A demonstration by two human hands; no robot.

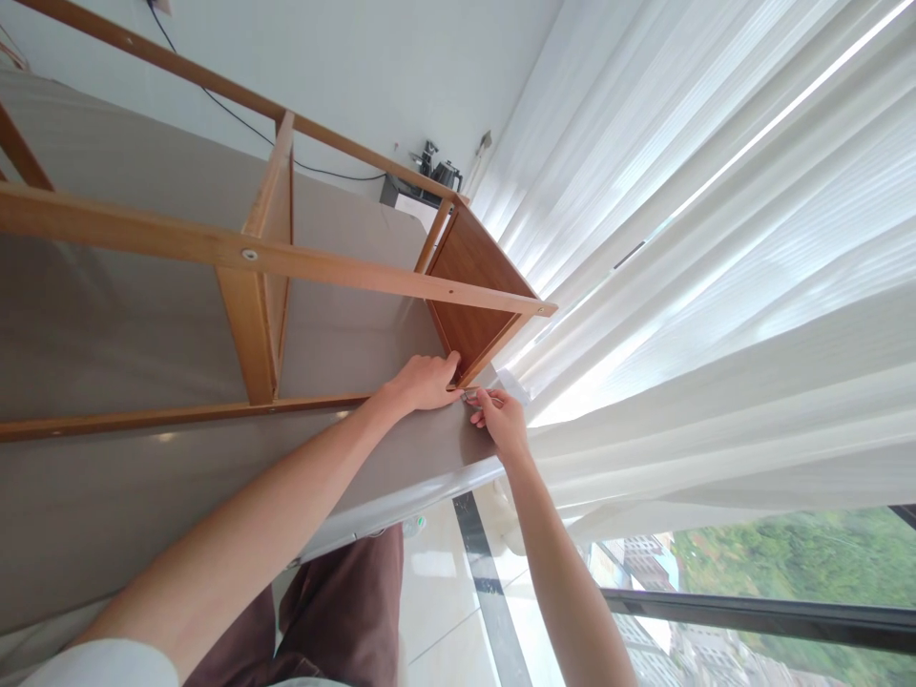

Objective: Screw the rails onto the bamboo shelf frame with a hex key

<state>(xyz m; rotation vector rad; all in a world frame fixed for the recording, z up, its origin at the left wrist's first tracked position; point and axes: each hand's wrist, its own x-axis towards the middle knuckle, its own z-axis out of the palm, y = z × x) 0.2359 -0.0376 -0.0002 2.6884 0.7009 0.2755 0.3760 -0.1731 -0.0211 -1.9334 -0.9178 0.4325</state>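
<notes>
A wooden shelf frame (372,274) with slim rails and flat boards lies on the grey-brown covered surface. My left hand (422,384) is closed around the near rail at its right end, the thumb resting by the corner with the end board (476,286). Just to the right, my right hand (501,418) pinches a small silvery metal piece (468,394) against that same corner. The piece is too small to name, and my fingers partly cover it. A round metal fastener (249,255) shows in the upper rail, beside the middle board (276,229).
White curtains (716,286) hang close on the right, above a window with a dark frame (751,615). A black kettle (447,175) stands by the far wall, where a dark cable (236,119) runs. Tiled floor (436,572) lies below the covered edge.
</notes>
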